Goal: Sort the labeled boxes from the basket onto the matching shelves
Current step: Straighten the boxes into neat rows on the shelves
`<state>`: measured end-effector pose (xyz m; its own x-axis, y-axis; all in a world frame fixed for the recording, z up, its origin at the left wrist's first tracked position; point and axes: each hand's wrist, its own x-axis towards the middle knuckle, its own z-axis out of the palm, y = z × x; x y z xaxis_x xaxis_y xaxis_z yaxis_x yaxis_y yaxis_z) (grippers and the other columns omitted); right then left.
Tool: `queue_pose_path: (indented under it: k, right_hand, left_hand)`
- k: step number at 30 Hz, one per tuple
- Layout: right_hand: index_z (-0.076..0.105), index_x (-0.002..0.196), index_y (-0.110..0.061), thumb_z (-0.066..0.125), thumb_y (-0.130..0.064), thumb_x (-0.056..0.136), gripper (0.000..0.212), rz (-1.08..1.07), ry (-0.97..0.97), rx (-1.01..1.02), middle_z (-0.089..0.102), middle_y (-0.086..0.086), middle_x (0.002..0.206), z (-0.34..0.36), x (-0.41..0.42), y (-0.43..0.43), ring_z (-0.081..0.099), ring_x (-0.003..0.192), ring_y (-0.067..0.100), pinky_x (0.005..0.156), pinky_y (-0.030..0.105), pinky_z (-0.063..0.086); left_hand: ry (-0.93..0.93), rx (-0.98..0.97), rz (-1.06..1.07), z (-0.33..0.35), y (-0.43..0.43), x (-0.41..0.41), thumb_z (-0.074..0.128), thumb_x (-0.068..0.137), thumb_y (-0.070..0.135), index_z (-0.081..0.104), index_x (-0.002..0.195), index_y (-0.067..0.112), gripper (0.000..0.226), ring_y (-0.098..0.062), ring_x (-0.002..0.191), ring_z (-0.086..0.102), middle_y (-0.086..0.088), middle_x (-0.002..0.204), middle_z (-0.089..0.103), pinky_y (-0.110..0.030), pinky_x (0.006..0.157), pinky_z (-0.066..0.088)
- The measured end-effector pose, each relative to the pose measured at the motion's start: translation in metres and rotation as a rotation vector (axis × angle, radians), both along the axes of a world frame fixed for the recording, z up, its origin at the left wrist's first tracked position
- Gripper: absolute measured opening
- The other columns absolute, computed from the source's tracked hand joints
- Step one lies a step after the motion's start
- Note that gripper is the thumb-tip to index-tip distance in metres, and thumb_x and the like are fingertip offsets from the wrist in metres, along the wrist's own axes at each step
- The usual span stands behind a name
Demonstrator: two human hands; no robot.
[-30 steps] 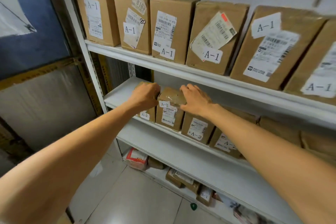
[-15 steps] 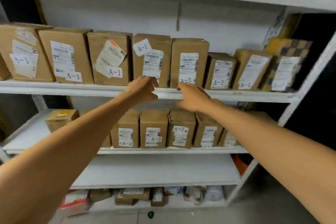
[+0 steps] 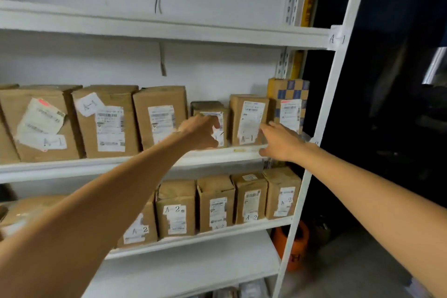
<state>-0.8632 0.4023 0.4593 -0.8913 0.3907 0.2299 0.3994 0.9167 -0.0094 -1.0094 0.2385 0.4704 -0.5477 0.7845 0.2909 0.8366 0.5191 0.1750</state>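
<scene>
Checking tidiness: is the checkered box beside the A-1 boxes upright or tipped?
Upright: the checkered box stands square on the shelf, label facing out.

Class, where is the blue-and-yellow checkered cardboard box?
Head view: checkered box at the A-1 shelf's right end, between a brown cardboard box and the white post.

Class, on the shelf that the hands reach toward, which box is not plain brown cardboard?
The box at the far right end of that row: it is printed in yellow and blue checks, while every other box there is plain brown.
</scene>
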Motion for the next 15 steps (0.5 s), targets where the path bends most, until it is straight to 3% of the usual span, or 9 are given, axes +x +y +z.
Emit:
queue_pose_path:
  k: [3, 6, 11, 15]
  right_hand:
    - [0.046, 0.124, -0.014, 0.067, -0.037, 0.083, 0.051, -0.048, 0.025, 0.026, 0.049, 0.007, 0.125, 0.014, 0.019, 0.054, 0.049, 0.113, 0.026, 0.079, 0.036, 0.046]
    - [0.043, 0.132, -0.014, 0.068, -0.036, 0.083, 0.060, -0.105, 0.048, 0.045, 0.046, 0.007, 0.133, 0.029, 0.025, 0.099, 0.047, 0.120, 0.027, 0.092, 0.039, 0.046]
    - [0.048, 0.121, -0.014, 0.072, -0.024, 0.079, 0.049, -0.070, 0.168, 0.058, 0.050, 0.007, 0.127, 0.052, 0.007, 0.151, 0.049, 0.117, 0.026, 0.086, 0.032, 0.041]
    - [0.042, 0.132, -0.011, 0.073, -0.026, 0.081, 0.062, 0.000, 0.242, 0.147, 0.043, 0.009, 0.137, 0.065, -0.024, 0.175, 0.041, 0.125, 0.028, 0.091, 0.036, 0.044]
  left_hand:
    - [0.032, 0.051, -0.024, 0.017, 0.050, 0.013, 0.074, 0.081, 0.023, 0.055, 0.126, 0.020, 0.048, -0.019, 0.094, 0.065, 0.000, 0.114, 0.066, -0.025, 0.064, 0.052]
    - [0.094, 0.051, -0.020, 0.030, 0.096, 0.021, 0.073, 0.080, 0.019, 0.053, 0.130, 0.018, 0.054, -0.021, 0.099, 0.065, -0.003, 0.122, 0.064, -0.029, 0.073, 0.055]
    - [0.260, 0.081, 0.027, 0.044, 0.144, 0.011, 0.071, 0.080, 0.015, 0.049, 0.130, 0.013, 0.054, -0.023, 0.104, 0.057, -0.009, 0.122, 0.056, -0.028, 0.077, 0.050]
    - [0.275, 0.009, 0.075, 0.050, 0.159, -0.019, 0.077, 0.078, 0.022, 0.040, 0.140, 0.017, 0.072, -0.023, 0.118, 0.047, -0.007, 0.133, 0.044, -0.031, 0.089, 0.048]
